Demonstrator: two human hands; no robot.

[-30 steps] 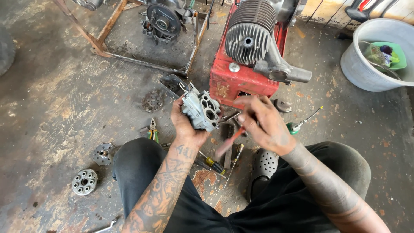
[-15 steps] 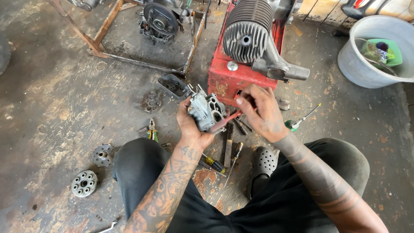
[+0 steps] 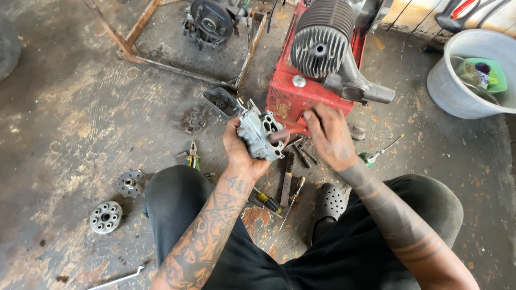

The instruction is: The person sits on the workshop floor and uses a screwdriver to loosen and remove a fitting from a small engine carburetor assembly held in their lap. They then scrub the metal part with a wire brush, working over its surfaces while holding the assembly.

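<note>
My left hand grips a grey cast-metal engine part with several openings, held up over the floor in front of my knees. My right hand holds a thin red-handled tool whose tip reaches into one of the part's openings. Both forearms come up from the bottom of the view. Just beyond the hands stands a red engine block with a finned black cylinder on top.
Screwdrivers and pliers lie on the stained concrete between my legs. Two round metal hubs sit at the left. A grey bucket stands at the right, a rusty frame with another engine part behind.
My right hand has risen from the floor tools and brought the red-handled tool to the grey part. The left hand has tilted the part slightly.
</note>
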